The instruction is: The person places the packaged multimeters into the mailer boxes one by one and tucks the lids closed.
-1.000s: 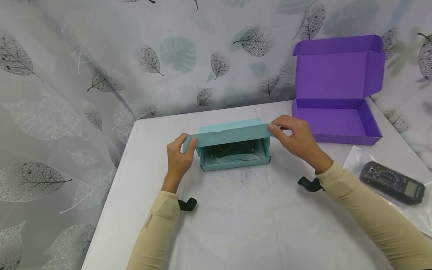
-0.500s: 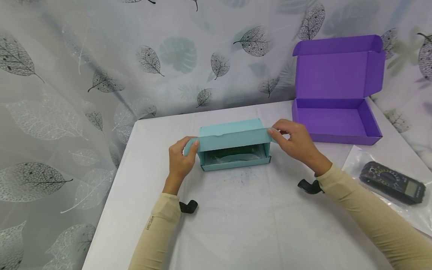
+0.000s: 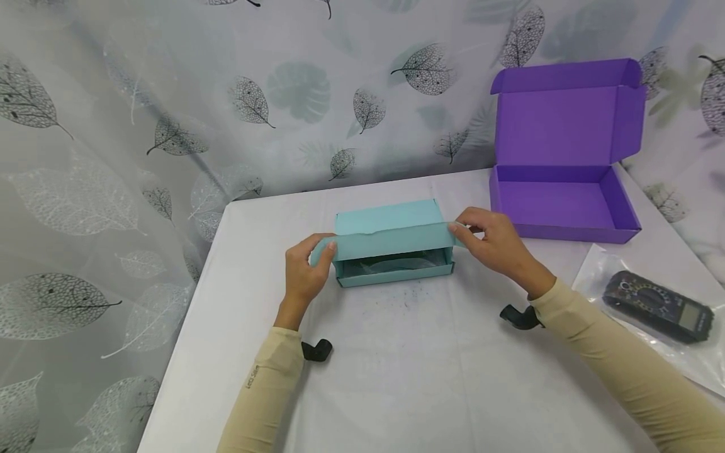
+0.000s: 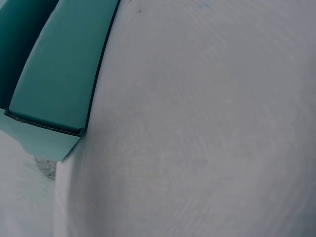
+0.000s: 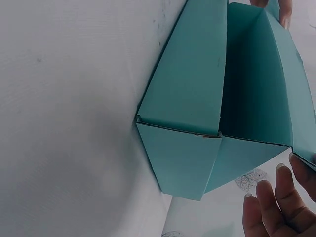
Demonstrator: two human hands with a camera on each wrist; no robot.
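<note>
Pinching is done at both lid flap (image 3: 391,241) ends by left hand (image 3: 308,270) and right hand (image 3: 495,245), presumably for level. Teal mailer box (image 3: 396,275) is set between them on tablecloth (image 3: 408,377), half-open; contents (image 3: 404,263) are mostly blocked by flap. Right of it are placed purple mailer box (image 3: 566,233), digital multimeter (image 3: 651,305).

Table (image 3: 408,377): teal box (image 3: 391,241), purple box (image 3: 566,173), bag (image 3: 590,277)

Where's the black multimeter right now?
In the head view, the black multimeter lies at the right, in or on clear plastic, below the open purple box and beside the right sleeve.
</note>
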